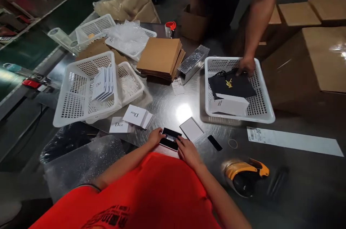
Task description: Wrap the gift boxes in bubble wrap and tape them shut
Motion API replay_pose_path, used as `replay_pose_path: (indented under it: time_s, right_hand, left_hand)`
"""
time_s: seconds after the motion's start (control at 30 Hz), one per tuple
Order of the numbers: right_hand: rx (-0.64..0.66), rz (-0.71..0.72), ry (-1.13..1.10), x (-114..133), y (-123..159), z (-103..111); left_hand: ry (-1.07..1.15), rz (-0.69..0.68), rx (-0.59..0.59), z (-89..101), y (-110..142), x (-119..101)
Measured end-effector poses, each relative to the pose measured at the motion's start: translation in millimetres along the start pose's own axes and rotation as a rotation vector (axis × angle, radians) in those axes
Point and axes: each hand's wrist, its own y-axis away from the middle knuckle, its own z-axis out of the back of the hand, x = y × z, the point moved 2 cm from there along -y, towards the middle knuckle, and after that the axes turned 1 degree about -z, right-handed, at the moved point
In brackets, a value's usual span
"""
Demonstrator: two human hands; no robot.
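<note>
A small shallow box (169, 145) with a dark inside sits at the table's near edge, in front of my body. In it lies a dark item bearing a white label (171, 138). My left hand (155, 137) grips the box's left side, thumb over the rim. My right hand (188, 152) holds its right side with bent fingers. Just beyond my right hand lies a white rectangular box lid or tray (191, 129). A black flat strip (214, 142) is to its right. Left of my hands are white Dior boxes or envelopes (137, 115) and a flat Dior card (119, 125).
A white basket (63, 104) holds Dior envelopes. Cardboard sheets (159, 54) are stacked mid-table. Across the table, a co-worker's hand (246, 66) touches a black pouch (232, 83) in another basket (266, 112). A yellow tape dispenser (240, 175) and a paper strip (294, 142) lie right.
</note>
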Motion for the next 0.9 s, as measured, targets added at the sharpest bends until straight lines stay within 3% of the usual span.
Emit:
replay_pose_path:
  time_s: [0.2, 0.27, 0.33, 0.43, 0.53, 0.67, 0.73, 0.9]
  right_hand:
    - [-0.326, -0.585, 0.127, -89.6, 40.5, 26.8]
    - [-0.382, -0.646, 0.131, -113.0, 53.4, 31.6]
    - [-0.392, -0.591, 0.097, -119.8, 55.7, 34.5]
    - [-0.341, -0.43, 0.006, -94.8, 35.8, 34.3]
    - [-0.217, -0.233, -0.062, -43.1, -2.3, 26.0]
    - [-0.006, -0.044, 0.033, 7.5, -49.0, 11.7]
    - [0.052, 0.015, 0.075, 15.4, -62.2, 7.5]
    - [0.051, 0.104, 0.059, 15.2, -67.8, 1.9]
  left_hand:
    - [0.086, -0.094, -0.013, -0.3, 8.4, 8.8]
    - [0.112, -0.115, -0.012, -0.7, 10.5, 10.5]
    - [0.134, -0.133, -0.015, -2.2, 11.7, 11.6]
    - [0.156, -0.144, -0.035, -6.4, 12.1, 13.7]
    - [0.168, -0.139, -0.05, -11.0, 12.1, 16.6]
    - [0.196, -0.151, -0.034, -14.0, 12.3, 19.3]
    - [0.21, -0.153, -0.029, -14.7, 11.9, 20.2]
    - [0.232, -0.146, -0.028, -17.9, 9.9, 22.5]
